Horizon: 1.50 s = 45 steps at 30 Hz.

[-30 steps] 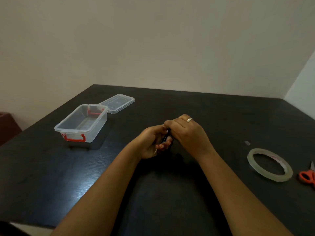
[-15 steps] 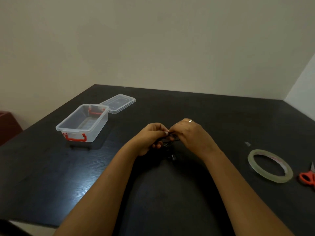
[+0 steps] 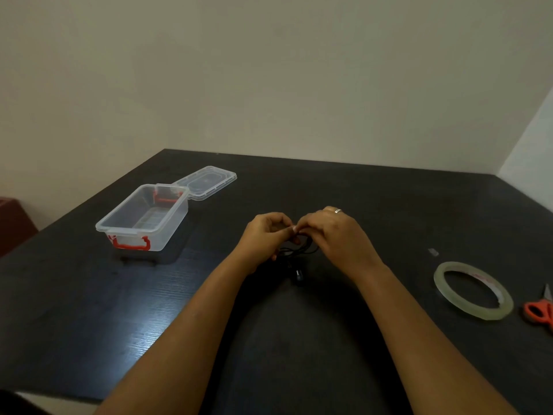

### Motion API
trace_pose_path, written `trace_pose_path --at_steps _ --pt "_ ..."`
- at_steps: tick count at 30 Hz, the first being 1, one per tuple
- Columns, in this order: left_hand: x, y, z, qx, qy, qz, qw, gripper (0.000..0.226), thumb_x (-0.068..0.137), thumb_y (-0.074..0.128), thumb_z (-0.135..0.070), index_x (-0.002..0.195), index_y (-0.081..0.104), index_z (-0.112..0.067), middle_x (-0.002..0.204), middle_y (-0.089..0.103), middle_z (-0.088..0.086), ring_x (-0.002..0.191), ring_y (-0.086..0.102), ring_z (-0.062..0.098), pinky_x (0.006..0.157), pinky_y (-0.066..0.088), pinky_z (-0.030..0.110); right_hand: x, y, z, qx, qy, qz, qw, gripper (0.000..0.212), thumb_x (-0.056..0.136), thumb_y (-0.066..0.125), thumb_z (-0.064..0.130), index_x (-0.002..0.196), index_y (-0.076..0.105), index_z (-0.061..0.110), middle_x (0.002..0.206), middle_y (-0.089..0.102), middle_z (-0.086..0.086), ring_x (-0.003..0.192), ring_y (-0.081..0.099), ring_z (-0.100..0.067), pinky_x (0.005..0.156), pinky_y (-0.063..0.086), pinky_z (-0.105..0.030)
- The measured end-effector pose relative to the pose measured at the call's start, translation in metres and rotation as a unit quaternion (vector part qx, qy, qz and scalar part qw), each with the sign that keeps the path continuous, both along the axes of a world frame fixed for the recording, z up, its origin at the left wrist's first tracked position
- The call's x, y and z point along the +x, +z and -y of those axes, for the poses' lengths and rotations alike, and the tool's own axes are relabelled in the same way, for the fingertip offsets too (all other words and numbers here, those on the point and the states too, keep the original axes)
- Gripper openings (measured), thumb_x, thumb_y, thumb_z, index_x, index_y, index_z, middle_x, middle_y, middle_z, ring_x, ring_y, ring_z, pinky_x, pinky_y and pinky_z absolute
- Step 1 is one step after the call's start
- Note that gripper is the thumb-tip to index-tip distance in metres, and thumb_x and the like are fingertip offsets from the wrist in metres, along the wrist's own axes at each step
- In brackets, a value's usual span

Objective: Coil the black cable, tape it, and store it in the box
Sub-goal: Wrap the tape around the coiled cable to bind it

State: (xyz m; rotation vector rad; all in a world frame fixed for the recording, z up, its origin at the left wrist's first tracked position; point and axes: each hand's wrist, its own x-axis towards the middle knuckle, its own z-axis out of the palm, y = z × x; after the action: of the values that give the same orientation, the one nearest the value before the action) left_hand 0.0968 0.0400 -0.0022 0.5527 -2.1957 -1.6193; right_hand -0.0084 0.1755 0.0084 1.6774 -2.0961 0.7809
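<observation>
Centre frame, left hand (image 3: 263, 235) and right hand (image 3: 335, 235) both pinch the thin black cable (image 3: 294, 254); clear plastic box with red latches (image 3: 143, 218) sits open, left of centre.

counter (image 3: 374, 205): dark | left: clear box (image 3: 143, 220), lid (image 3: 206, 181) behind it | right: tape ring (image 3: 472, 290), orange scissors (image 3: 540, 311), small tape bit (image 3: 433, 251)

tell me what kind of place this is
Probably a plain room at home or in an office, used as a small work desk: a dark wood-grain table set in a bare wall corner, with a tape roll and orange-handled scissors.
</observation>
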Motion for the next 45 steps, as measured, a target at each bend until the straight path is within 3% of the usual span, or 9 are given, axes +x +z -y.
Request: trace_pose_path --at_steps 4,9,13,18,25,35,39,45 --pt "0.0009 -0.0012 -0.0034 -0.037 -0.008 -0.006 0.999 0.008 0.091 0.061 -0.023 0.092 0.066 -0.018 0.084 0.074 0.0 0.038 0.045 0.001 0.038 0.037 0.018 -0.0022 -0.0013 0.0012 -0.032 0.022 0.113 0.993 0.015 0.09 0.059 0.009 0.096 0.071 0.017 0.091 0.069 0.003 0.086 0.061 -0.005 0.076 0.051 -0.02" --pt "-0.0009 -0.0024 -0.009 -0.038 -0.011 -0.024 0.999 0.007 0.091 0.06 -0.022 0.09 0.065 -0.019 0.081 0.073 0.001 0.039 0.046 0.002 0.038 0.037 0.019 -0.0028 -0.0012 0.0017 -0.068 0.043 0.28 0.957 0.016 0.089 0.061 0.003 0.095 0.071 0.015 0.09 0.07 0.006 0.086 0.066 -0.001 0.077 0.052 -0.013" --pt "-0.0016 -0.0016 -0.0067 0.0 -0.004 -0.036 0.999 0.009 0.092 0.059 -0.022 0.089 0.063 -0.014 0.084 0.074 0.007 0.037 0.044 0.001 0.038 0.035 0.02 -0.0082 0.0009 -0.0022 -0.073 0.037 0.341 0.936 0.018 0.088 0.065 0.011 0.103 0.069 0.02 0.095 0.07 0.004 0.088 0.068 -0.002 0.079 0.053 -0.016" --pt "-0.0018 -0.0026 -0.0047 0.02 0.003 -0.039 0.999 0.01 0.091 0.06 -0.024 0.086 0.062 -0.015 0.081 0.071 0.008 0.039 0.044 0.003 0.038 0.036 0.02 -0.0071 0.0039 -0.0057 -0.019 0.061 0.398 0.915 0.033 0.071 0.08 0.01 0.1 0.069 0.021 0.097 0.072 0.004 0.091 0.069 -0.003 0.08 0.054 -0.016" --pt "-0.0043 -0.004 -0.0051 0.026 0.016 -0.045 0.999 0.014 0.092 0.059 -0.027 0.083 0.06 -0.015 0.077 0.072 0.007 0.036 0.043 0.0 0.038 0.033 0.02 -0.0089 0.005 -0.006 -0.037 0.036 0.321 0.946 0.013 0.083 0.07 0.005 0.088 0.071 0.017 0.087 0.071 0.009 0.084 0.067 0.003 0.075 0.05 -0.009" --pt "-0.0053 -0.0062 -0.0074 0.018 0.018 -0.05 0.998 0.017 0.091 0.058 -0.03 0.083 0.063 -0.017 0.072 0.068 0.006 0.037 0.044 0.0 0.038 0.033 0.021 -0.0041 0.0027 -0.0025 -0.052 0.039 0.318 0.946 0.008 0.088 0.065 0.012 0.092 0.068 0.018 0.088 0.07 0.006 0.085 0.067 -0.002 0.077 0.054 -0.018" --pt "-0.0051 -0.0056 -0.0063 0.037 0.021 -0.066 0.997 0.018 0.093 0.057 -0.027 0.08 0.063 -0.016 0.071 0.066 0.006 0.037 0.044 0.0 0.036 0.032 0.02 -0.0021 0.0063 -0.0075 -0.01 0.075 0.366 0.928 0.033 0.072 0.08 0.01 0.102 0.067 0.016 0.098 0.072 0.006 0.092 0.068 -0.002 0.083 0.054 -0.018" --pt "-0.0037 -0.0034 -0.0085 0.038 0.01 -0.052 0.998 0.019 0.093 0.056 -0.03 0.084 0.063 -0.015 0.069 0.066 0.003 0.04 0.04 0.004 0.039 0.031 0.02 -0.0029 0.0052 -0.0043 -0.064 0.042 0.328 0.942 0.02 0.083 0.068 0.001 0.093 0.067 0.019 0.091 0.07 0.006 0.085 0.068 -0.001 0.076 0.053 -0.015"
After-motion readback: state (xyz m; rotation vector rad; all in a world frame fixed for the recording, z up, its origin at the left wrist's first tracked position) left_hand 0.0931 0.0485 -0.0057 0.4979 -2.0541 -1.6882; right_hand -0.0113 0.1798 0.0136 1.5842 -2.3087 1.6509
